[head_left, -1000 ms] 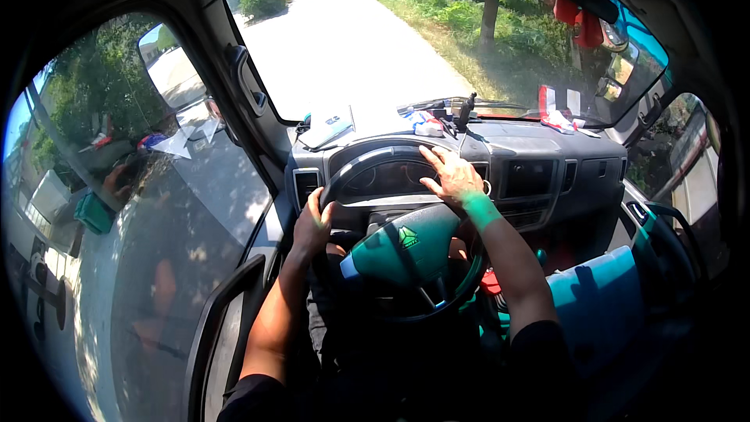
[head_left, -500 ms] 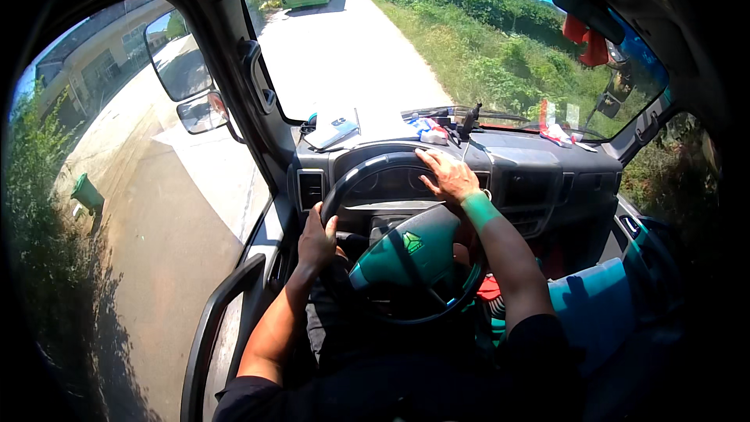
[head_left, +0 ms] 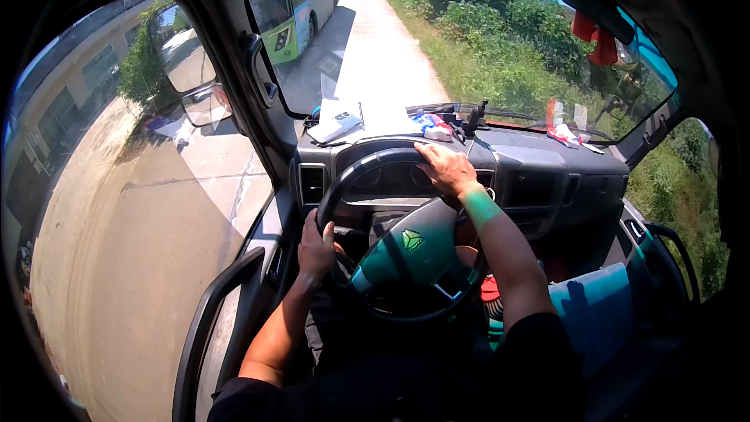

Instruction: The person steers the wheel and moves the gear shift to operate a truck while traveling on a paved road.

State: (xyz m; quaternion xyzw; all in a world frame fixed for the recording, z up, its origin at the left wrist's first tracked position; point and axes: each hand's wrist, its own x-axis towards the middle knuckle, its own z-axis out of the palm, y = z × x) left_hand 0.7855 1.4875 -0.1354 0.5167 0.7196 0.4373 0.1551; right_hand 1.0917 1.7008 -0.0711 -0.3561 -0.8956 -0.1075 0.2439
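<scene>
A black steering wheel point(head_left: 361, 174) with a dark hub stands in front of me. My left hand point(head_left: 316, 250) is closed round its left side, the thumb on the inner edge. At the top right of the rim rests my right hand point(head_left: 448, 168), its fingers curled over the wheel. Behind the wheel, the instrument cluster point(head_left: 391, 178) is partly hidden by the rim and my right hand. A band of green light falls across my right wrist.
A green and white bus point(head_left: 293, 12) stands on the road's left side, close ahead. Green bushes point(head_left: 500, 23) line the right verge. Papers and a phone-like object point(head_left: 337, 126), plus a colourful packet point(head_left: 432, 126), lie on the dashboard. A side mirror point(head_left: 187, 51) is at the left.
The bus has come much nearer and shifted left in the windshield. The green bin outside the left window has left view. Both hands keep their hold; the wheel has turned slightly.
</scene>
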